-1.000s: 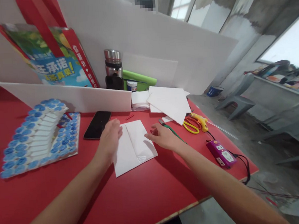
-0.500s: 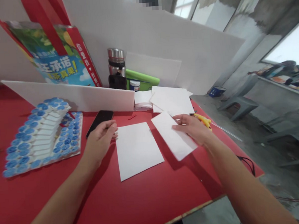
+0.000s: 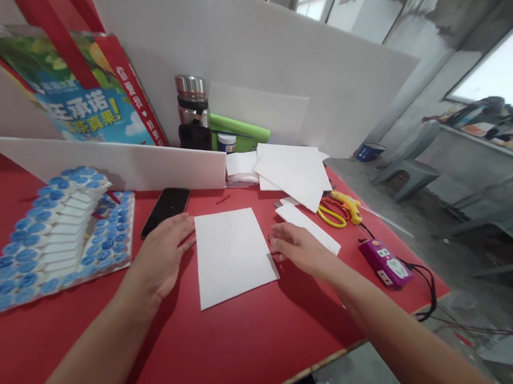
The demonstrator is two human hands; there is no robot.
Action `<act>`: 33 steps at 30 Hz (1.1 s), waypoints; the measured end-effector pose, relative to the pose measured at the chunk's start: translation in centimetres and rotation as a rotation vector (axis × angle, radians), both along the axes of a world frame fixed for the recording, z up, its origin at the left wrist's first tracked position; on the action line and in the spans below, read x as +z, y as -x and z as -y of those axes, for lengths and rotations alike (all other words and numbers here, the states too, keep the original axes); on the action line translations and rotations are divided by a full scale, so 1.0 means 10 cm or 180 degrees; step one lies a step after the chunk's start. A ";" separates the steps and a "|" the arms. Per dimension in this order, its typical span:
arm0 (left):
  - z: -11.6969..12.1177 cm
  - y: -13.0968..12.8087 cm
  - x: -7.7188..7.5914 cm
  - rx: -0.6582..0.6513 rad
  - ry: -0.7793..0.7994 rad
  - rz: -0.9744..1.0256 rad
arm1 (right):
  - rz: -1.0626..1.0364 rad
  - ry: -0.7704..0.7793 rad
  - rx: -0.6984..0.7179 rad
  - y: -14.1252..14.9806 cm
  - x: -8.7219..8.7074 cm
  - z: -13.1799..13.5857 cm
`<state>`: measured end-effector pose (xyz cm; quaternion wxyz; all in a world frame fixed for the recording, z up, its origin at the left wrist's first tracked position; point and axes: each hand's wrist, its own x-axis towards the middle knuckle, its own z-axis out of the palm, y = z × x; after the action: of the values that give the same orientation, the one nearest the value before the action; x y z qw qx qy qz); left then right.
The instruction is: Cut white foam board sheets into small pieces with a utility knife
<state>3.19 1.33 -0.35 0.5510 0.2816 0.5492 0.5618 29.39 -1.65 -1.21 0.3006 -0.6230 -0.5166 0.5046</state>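
Observation:
A white foam-board sheet (image 3: pixel 237 260) lies flat on the red table (image 3: pixel 231 350) in front of me. My left hand (image 3: pixel 168 249) is at its left edge, fingers stretched and holding nothing. At the right edge is my right hand (image 3: pixel 298 248), its fingers loosely bent and apart; whether the fingertips touch the sheet I cannot tell. Just behind that hand rests a narrower white piece (image 3: pixel 311 226), partly covered by it. Beyond my left hand lies a black phone (image 3: pixel 166 210).
A blue-and-white model with steps (image 3: pixel 68 232) stands at left. White sheets (image 3: pixel 298 166) are piled behind, near scissors (image 3: pixel 332 215), a yellow glue gun (image 3: pixel 347 204) and a purple power strip (image 3: pixel 385 262). A low white board (image 3: pixel 120 165), a bottle (image 3: pixel 193 112) and a bag (image 3: pixel 86 104) stand at the back.
My right hand has let go of the narrower white piece, which now lies on the table, and has moved left to the sheet. My left hand has come down slightly, its fingers straighter.

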 end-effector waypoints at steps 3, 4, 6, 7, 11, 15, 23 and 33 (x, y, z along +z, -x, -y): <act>-0.02 0.01 -0.05 -0.0076 0.0061 0.0150 | -0.1142 0.0433 -0.0345 -0.01 -0.02 0.02; -0.03 0.01 -0.08 -0.0178 0.0131 0.0131 | -0.1424 0.0565 -0.0340 0.00 -0.03 0.03; -0.05 0.02 -0.13 -0.0450 0.0261 -0.0066 | -0.1739 0.0812 -0.0219 0.03 -0.06 0.03; -0.06 0.03 -0.16 -0.0577 0.0267 -0.0201 | -0.1791 0.0897 -0.0159 0.05 -0.07 0.03; -0.08 0.06 -0.22 -0.0770 0.0183 -0.0327 | -0.1804 0.0923 -0.0165 0.19 -0.15 -0.03; -0.08 0.05 -0.22 -0.0893 0.0182 -0.0112 | -0.1784 0.0759 -0.0247 0.31 -0.16 -0.10; -0.09 0.07 -0.12 0.0345 -0.1048 -0.1025 | -0.2655 0.0608 -0.0854 0.41 -0.16 0.07; -0.12 0.19 -0.14 -0.0910 -0.0103 0.0013 | -0.2703 0.0725 -0.0208 0.14 -0.09 0.43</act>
<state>1.31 2.49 -1.80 0.6219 0.3646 0.4932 0.4869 28.02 -5.95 -2.09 0.4315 -0.4055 -0.2684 0.7598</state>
